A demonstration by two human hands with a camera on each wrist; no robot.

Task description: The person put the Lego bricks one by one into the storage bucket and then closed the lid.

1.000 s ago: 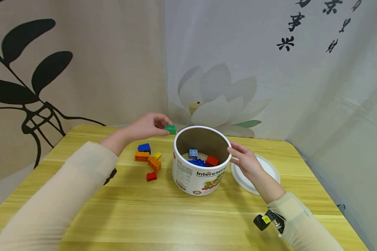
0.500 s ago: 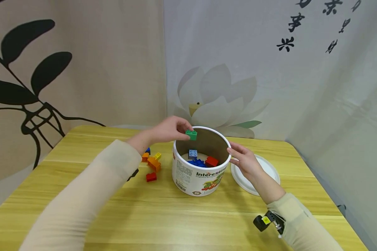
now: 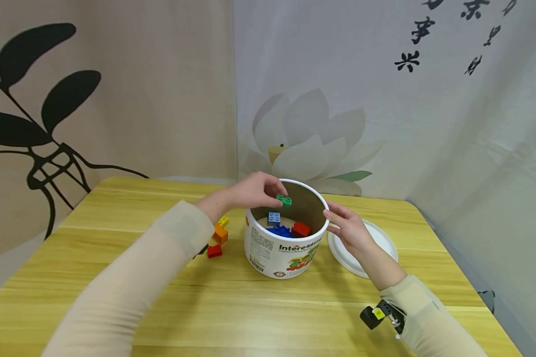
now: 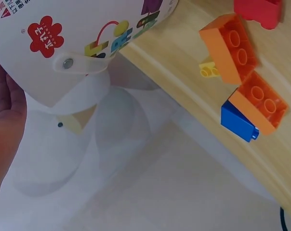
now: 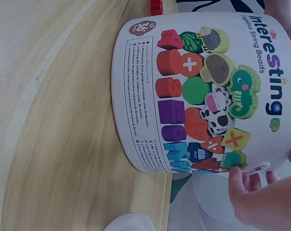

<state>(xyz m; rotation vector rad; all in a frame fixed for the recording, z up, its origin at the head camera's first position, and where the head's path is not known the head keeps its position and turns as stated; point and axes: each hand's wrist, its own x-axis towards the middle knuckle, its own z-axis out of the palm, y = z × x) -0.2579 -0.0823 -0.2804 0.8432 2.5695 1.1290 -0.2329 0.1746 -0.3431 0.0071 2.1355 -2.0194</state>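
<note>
My left hand (image 3: 258, 191) pinches a green toy brick (image 3: 284, 200) just inside the mouth of a round white bucket (image 3: 268, 250). Below it in the bucket lie a light blue brick (image 3: 274, 218), dark blue bricks (image 3: 280, 231) and a red brick (image 3: 301, 229). My right hand (image 3: 346, 225) holds the bucket's right rim, thumb on the outside wall in the right wrist view. Only the edge of my left hand (image 4: 8, 98) shows beside the bucket (image 4: 83, 29) in the left wrist view.
Left of the bucket lie orange bricks (image 4: 232, 48), a yellow brick (image 4: 209, 69), a blue brick (image 4: 238, 121) and a red brick (image 3: 214, 251), partly behind my left arm. A white lid (image 3: 381, 238) lies to the right. A printed curtain hangs behind the wooden table (image 3: 259, 317).
My left hand has carried the green brick rightward from beside the bucket, over its rim and down into its mouth. My right hand has stayed at the rim.
</note>
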